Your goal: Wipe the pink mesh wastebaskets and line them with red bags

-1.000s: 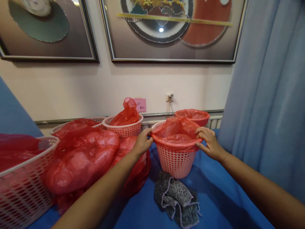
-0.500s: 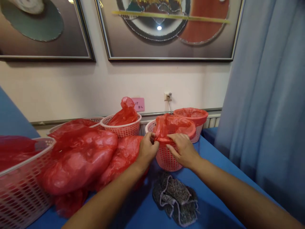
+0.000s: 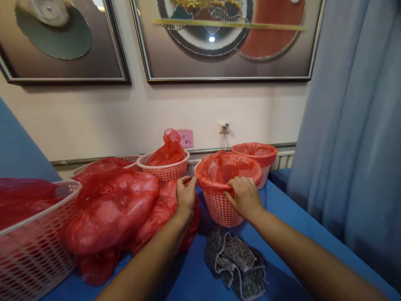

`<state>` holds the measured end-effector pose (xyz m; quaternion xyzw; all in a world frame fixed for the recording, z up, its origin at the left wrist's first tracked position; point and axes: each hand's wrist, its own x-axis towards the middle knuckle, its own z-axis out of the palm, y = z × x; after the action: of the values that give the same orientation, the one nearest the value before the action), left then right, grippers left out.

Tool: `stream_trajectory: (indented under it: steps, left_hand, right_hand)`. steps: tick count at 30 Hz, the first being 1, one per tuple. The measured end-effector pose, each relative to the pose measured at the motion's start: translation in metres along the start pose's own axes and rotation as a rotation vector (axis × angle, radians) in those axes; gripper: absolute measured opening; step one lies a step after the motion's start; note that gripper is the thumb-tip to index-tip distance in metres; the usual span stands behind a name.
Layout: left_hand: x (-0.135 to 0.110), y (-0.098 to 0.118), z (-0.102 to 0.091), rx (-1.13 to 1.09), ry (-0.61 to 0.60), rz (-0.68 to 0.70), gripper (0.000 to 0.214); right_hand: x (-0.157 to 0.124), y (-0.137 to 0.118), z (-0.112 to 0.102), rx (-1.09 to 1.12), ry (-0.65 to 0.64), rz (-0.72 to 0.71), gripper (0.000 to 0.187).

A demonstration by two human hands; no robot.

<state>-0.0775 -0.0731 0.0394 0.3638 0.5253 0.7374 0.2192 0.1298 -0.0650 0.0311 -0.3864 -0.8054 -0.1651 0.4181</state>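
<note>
A pink plastic basket (image 3: 223,209) stands on the blue table, lined with a red plastic bag (image 3: 219,171) folded over its rim. My left hand (image 3: 185,195) is closed on the bag's edge at the basket's left rim. My right hand (image 3: 244,196) is closed on the bag's edge at the front rim, fingers curled over it. A grey cloth (image 3: 235,263) lies crumpled on the table just in front of the basket.
Another bag-lined basket (image 3: 260,155) stands behind to the right. A basket with a bunched red bag (image 3: 166,164) is behind to the left. Loose red bags (image 3: 112,205) and a large basket (image 3: 34,246) fill the left. A blue curtain (image 3: 354,125) hangs at right.
My hands went from the basket's two sides to its left rim, then spread along the front rim. The bag's edge now lies folded down over the rim.
</note>
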Motion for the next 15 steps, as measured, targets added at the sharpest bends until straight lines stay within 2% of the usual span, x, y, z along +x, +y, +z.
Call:
stream_trajectory:
  steps: [3,6,10,15]
  left_hand:
    - [0.010,0.015,0.012,-0.042,-0.014,0.008,0.037]
    - [0.012,0.018,0.015,-0.139,-0.054,-0.067,0.034]
    - [-0.004,0.007,-0.002,-0.253,-0.122,-0.240,0.015]
    - [-0.020,0.000,-0.021,-0.306,-0.140,-0.439,0.009]
  right_hand:
    - [0.000,0.001,0.002,-0.002,0.013,-0.023,0.012]
    - [0.000,0.007,0.003,0.029,0.050,-0.046,0.013]
    - [-0.001,0.033,-0.002,0.181,0.041,-0.101,0.019]
    - [-0.005,0.066,-0.011,0.310,-0.031,-0.140,0.022]
